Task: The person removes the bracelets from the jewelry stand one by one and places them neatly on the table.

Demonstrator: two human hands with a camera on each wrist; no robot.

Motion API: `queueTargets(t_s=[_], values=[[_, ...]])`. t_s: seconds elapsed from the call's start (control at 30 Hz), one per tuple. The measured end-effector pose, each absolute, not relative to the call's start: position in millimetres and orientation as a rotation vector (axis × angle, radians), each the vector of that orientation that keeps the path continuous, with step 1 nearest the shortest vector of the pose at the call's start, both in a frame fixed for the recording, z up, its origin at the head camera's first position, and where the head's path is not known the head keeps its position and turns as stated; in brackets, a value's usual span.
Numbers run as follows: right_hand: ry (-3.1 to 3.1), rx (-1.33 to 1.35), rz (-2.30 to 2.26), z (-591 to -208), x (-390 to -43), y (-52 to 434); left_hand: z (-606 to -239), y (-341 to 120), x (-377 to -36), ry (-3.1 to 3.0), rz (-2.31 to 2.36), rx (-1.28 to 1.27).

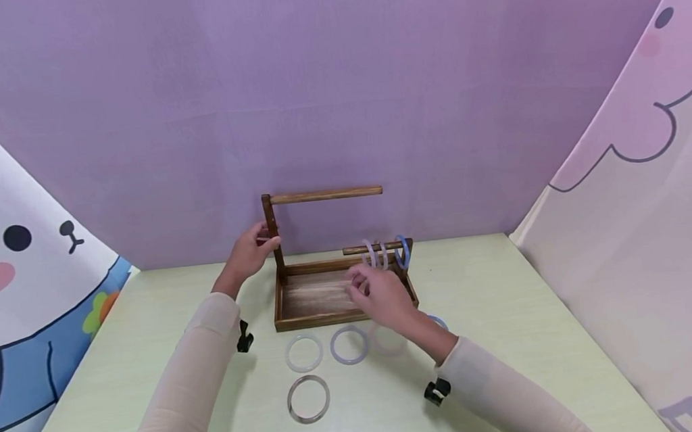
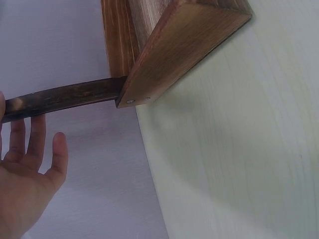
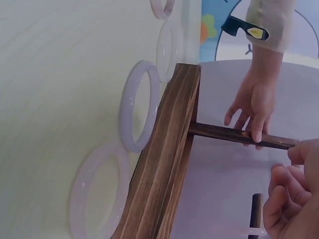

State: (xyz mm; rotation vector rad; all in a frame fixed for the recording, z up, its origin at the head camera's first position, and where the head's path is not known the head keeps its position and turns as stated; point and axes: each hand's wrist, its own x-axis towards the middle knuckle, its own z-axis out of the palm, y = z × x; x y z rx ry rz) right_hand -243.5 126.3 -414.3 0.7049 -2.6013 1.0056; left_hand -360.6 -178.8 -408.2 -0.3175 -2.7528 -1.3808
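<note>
A dark wooden bangle stand (image 1: 318, 322) has a tray base, a tall post with a long upper bar (image 1: 326, 195), and a short lower bar at the right. My left hand (image 1: 250, 254) grips the tall post (image 2: 65, 95), thumb on one side and fingers on the other. Over the tray's right part, my right hand (image 1: 383, 298) has loosely curled fingers and nothing visible in them. Just behind it, a lilac bangle (image 1: 365, 247), a pale bangle (image 1: 384, 257) and a blue bangle (image 1: 406, 252) hang on the lower bar.
In front of the stand lie a white bangle (image 1: 288, 356), a lavender bangle (image 1: 351, 361) and a pale pink bangle (image 3: 79, 199). A grey-brown bangle (image 1: 291, 410) is nearer me. My right forearm partly hides another blue bangle (image 1: 438, 320). A purple cloth (image 1: 337, 108) hangs behind.
</note>
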Motion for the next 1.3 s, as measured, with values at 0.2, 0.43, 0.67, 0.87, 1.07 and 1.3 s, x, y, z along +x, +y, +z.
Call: queueTargets(t_s=[0.2, 0.43, 0.67, 0.87, 1.07, 1.3], values=[[-2.516, 0.576, 0.999, -413.5, -250.7, 134.7, -408.7, -178.2, -359.6, -2.754, -1.388, -0.305], [-2.441, 0.398, 1.021, -413.5, -260.6, 141.4, -408.3, -179.2, -358.9, -2.747, -1.392, -0.290], [-2.503, 0.274, 0.959, -412.0, -263.0, 143.9, -408.9, -180.1, -358.8, -2.745, -1.376, -0.313], [-2.539, 0.217, 0.909, -410.5, -266.3, 144.6, -407.8, -180.6, -358.5, -2.747, -1.393, -0.302], [-2.580, 0.210, 0.881, -413.1, -266.5, 143.6, -409.1, -180.6, -359.5, -2.749, -1.377, -0.315], [-2.565, 0.203, 0.846, -417.8, -268.9, 141.1, -409.2, -179.0, -359.0, -2.743, -1.378, -0.316]])
